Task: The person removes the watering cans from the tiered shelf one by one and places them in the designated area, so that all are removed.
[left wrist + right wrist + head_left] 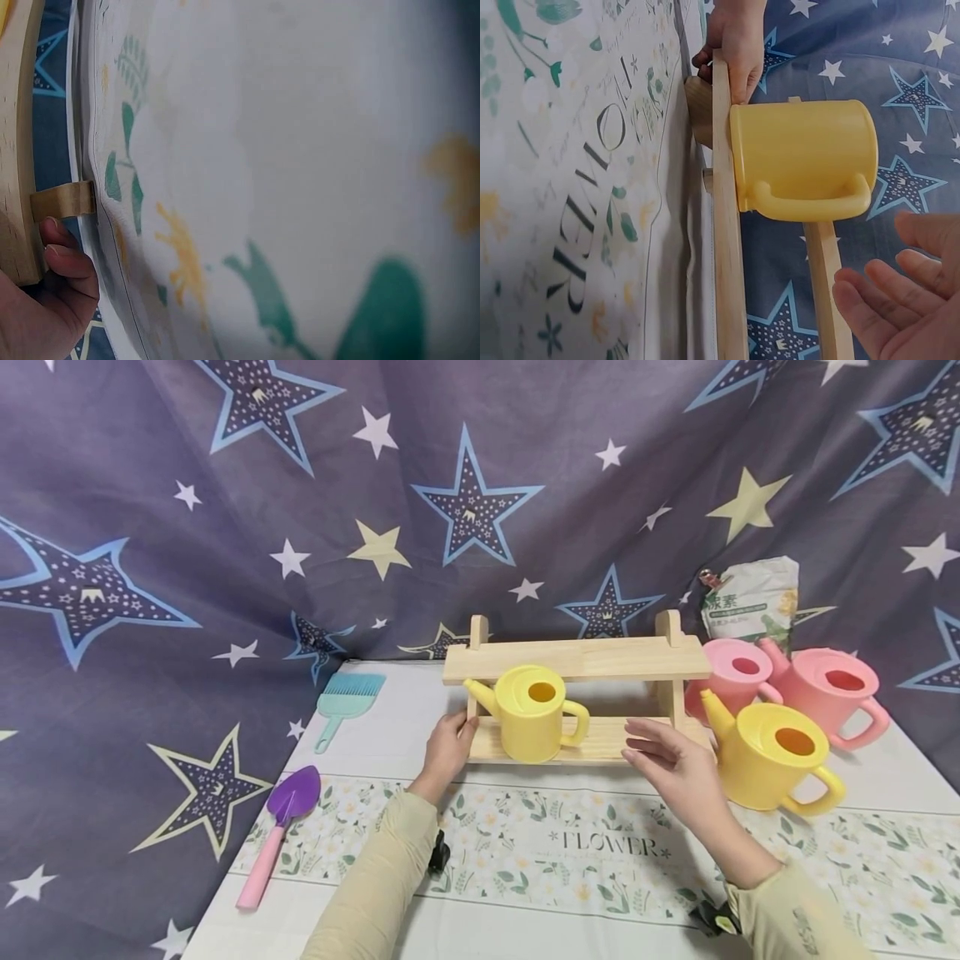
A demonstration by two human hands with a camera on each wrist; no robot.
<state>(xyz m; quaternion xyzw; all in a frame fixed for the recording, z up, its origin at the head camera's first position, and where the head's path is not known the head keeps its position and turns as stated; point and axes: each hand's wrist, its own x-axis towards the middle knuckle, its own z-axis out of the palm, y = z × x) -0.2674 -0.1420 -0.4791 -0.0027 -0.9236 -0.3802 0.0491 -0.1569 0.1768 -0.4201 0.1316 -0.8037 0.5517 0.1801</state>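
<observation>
A two-tier wooden rack [577, 660] stands at the back of the table. On its lower board sits an upright yellow watering can [528, 727], spout to the left. My left hand [447, 752] grips the left end of that board; in the left wrist view its fingers [71, 262] curl beneath the wood. Near the board's right end, my right hand [678, 768] hovers, fingers apart and nothing held. The right wrist view has the can's handle [814, 205] facing this hand, with a gap between them.
Right of the rack stand a second yellow watering can [776, 756] and two pink watering cans [832, 689], before a white bag [752, 602] with a clip. A teal brush [347, 702] and a purple trowel with a pink handle [262, 868] lie at the left. Star-patterned cloth hangs behind.
</observation>
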